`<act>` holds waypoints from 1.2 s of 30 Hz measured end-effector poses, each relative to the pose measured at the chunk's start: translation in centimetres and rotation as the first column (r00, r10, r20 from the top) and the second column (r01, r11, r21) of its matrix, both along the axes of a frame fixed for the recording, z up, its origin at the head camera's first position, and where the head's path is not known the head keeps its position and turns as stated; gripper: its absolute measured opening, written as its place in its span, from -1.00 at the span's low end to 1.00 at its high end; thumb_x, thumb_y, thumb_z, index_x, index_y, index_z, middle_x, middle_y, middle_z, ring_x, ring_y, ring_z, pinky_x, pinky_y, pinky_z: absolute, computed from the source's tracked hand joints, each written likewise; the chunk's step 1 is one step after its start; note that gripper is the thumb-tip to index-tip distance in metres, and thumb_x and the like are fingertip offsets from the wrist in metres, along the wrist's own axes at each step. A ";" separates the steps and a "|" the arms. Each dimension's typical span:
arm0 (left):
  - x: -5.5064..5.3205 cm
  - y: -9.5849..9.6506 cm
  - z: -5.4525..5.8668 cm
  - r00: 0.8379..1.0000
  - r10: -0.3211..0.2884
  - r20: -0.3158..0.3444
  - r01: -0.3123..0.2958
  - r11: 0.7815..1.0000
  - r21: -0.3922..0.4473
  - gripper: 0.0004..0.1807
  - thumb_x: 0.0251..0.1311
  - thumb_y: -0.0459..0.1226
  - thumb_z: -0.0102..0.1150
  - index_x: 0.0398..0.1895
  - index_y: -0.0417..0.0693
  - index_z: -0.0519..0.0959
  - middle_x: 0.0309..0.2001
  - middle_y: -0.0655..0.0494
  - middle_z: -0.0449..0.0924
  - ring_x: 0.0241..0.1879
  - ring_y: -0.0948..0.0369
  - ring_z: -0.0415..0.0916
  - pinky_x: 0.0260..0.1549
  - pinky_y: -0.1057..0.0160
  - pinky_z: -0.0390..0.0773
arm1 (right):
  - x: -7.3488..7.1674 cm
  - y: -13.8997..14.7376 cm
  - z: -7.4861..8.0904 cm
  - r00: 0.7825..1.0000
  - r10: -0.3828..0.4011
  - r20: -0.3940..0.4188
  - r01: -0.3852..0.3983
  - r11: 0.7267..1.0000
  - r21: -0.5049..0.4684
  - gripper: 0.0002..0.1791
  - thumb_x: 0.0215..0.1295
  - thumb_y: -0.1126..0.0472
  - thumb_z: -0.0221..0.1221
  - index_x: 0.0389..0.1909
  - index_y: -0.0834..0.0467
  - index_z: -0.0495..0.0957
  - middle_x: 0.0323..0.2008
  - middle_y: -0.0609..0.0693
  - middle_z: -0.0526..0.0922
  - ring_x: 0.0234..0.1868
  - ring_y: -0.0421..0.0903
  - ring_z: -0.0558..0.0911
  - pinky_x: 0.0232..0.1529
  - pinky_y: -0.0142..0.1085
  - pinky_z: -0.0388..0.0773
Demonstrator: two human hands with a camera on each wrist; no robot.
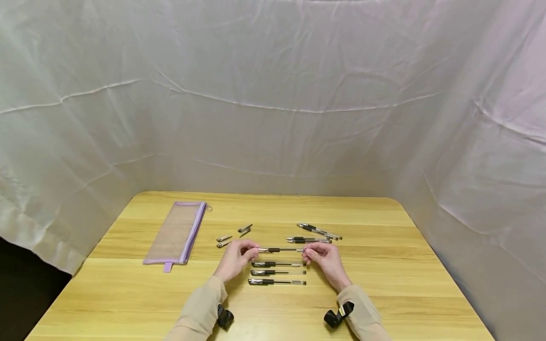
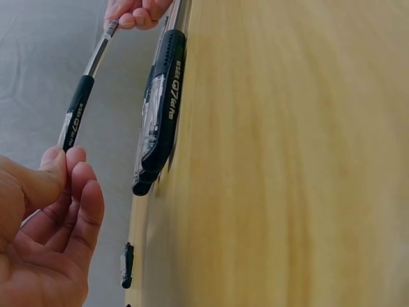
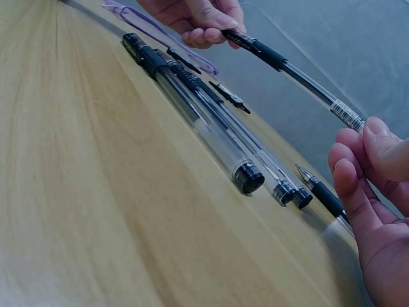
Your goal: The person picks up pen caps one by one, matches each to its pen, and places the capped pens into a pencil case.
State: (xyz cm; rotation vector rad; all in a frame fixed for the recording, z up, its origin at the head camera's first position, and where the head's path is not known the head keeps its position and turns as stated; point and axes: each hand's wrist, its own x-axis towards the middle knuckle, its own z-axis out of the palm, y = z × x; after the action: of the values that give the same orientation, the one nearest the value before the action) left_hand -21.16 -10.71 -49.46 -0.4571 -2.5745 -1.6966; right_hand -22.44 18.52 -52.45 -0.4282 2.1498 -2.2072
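Held level over the table between both hands is a black gel pen (image 1: 277, 249). My left hand (image 1: 234, 259) pinches its cap end between thumb and fingertips. At the other end, my right hand (image 1: 326, 261) pinches the clear barrel near a barcode label (image 3: 347, 115). The left fingers hide much of the cap; a clear part of it shows beside the black grip (image 2: 78, 105). Just nearer than the hands, three capped gel pens (image 1: 262, 282) lie side by side, caps to the left.
Several loose pen caps (image 1: 223, 238) lie beyond my left hand. Several uncapped pens (image 1: 315, 230) lie beyond my right hand, tips to the left. A mesh zip pouch with purple edging (image 1: 170, 232) lies at the left. Pale curtains (image 1: 273, 142) surround the wooden table (image 1: 405, 284).
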 end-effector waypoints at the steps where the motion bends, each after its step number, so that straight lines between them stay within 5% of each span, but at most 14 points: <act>1: 0.0 0.0 0.0 1.000 0.001 -0.001 -0.001 1.000 0.000 -0.87 0.32 -0.44 0.17 -0.17 -0.28 0.70 -0.38 -0.11 0.72 -0.45 0.32 0.53 -0.42 0.44 0.54 | 0.0 0.0 0.0 1.000 -0.001 0.002 0.001 1.000 0.004 -0.67 0.33 0.38 0.23 -0.09 0.64 0.53 -0.42 -0.13 0.76 -0.39 -0.25 0.71 -0.35 -0.42 0.67; 24: 0.3 0.4 0.2 0.996 0.084 -0.022 -0.084 0.996 -0.012 -0.90 0.28 -0.43 0.23 -0.23 -0.22 0.71 -0.38 0.00 0.73 -0.39 0.32 0.57 -0.33 0.43 0.60 | -0.1 -0.8 0.8 0.997 -0.072 0.039 0.070 0.997 0.039 -0.74 0.32 0.43 0.23 -0.13 0.61 0.58 -0.49 -0.06 0.75 -0.50 -0.23 0.66 -0.43 -0.45 0.63; 36: -0.1 0.4 0.3 0.998 0.056 0.005 -0.056 0.998 -0.029 -0.88 0.33 -0.38 0.20 -0.17 -0.16 0.71 -0.35 -0.01 0.73 -0.38 0.25 0.57 -0.39 0.44 0.50 | -0.3 -0.3 0.8 0.998 -0.049 0.028 0.049 0.999 0.024 -0.63 0.37 0.32 0.23 -0.05 0.62 0.55 -0.49 -0.10 0.75 -0.48 -0.26 0.67 -0.43 -0.47 0.63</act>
State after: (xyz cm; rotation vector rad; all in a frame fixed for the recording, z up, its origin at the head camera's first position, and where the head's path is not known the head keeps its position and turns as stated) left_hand -21.24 -10.34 -49.15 -0.3780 -2.5936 -1.6474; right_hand -22.77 18.25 -51.63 -0.3442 2.1921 -2.1971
